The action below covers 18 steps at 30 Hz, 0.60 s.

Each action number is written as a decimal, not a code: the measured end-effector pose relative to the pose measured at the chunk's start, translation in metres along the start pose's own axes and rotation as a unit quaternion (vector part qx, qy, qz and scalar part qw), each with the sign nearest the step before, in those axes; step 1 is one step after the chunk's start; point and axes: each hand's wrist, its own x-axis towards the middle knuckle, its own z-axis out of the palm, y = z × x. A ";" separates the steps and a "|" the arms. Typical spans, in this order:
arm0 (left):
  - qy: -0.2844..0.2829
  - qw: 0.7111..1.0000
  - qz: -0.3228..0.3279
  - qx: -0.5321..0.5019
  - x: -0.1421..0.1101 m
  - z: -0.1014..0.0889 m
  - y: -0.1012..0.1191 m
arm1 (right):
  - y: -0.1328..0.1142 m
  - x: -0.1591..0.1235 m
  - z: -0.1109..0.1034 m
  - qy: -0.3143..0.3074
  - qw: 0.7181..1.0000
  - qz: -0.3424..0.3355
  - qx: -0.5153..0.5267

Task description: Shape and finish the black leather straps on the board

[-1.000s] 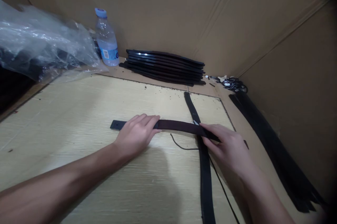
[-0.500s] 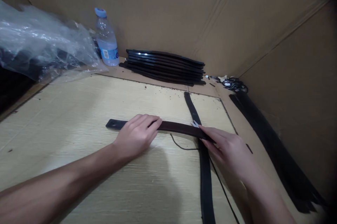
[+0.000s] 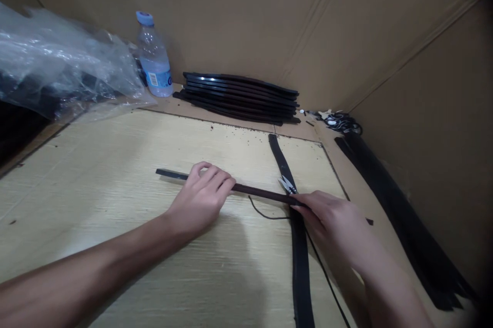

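A dark strap (image 3: 262, 193) with a flat black end runs across the board, turned so that its narrow edge faces me. My left hand (image 3: 207, 192) is closed around it left of its middle. Further right, my right hand (image 3: 336, 219) pinches the same strap between thumb and fingers; its far end pokes out beyond that hand. Thread snips (image 3: 286, 185) with bare metal blades lie just behind the right fingertips. Beneath, a second black strap (image 3: 301, 266) lies lengthwise on the board, crossed by the held one. A thin dark cord (image 3: 264, 215) curls beside it.
Behind the pale board (image 3: 154, 276) are a stack of dark straps (image 3: 239, 99) and a water bottle (image 3: 156, 61). Crumpled clear plastic (image 3: 73, 61) covers the left corner. More black straps (image 3: 400, 220) line the right side, near a small tangled heap (image 3: 341, 122). Cardboard walls (image 3: 239, 15) enclose the back.
Both hands have rolled the strap from its broad face onto its narrow edge. More of the snips now shows behind it. The strap lying underneath has stayed put.
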 end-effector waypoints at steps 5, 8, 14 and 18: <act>-0.018 1.000 0.001 -0.008 0.001 0.001 0.003 | -0.004 0.002 0.000 0.004 1.000 -0.020 0.011; -0.022 0.999 0.010 -0.025 0.000 0.002 0.003 | -0.007 0.003 0.001 -0.011 0.999 -0.030 0.003; -0.048 0.998 0.002 -0.048 0.000 0.003 0.004 | -0.006 0.002 0.002 -0.008 0.999 -0.039 0.015; -0.070 0.996 -0.004 -0.050 0.001 0.002 0.006 | -0.009 0.004 0.006 0.009 0.999 -0.030 0.041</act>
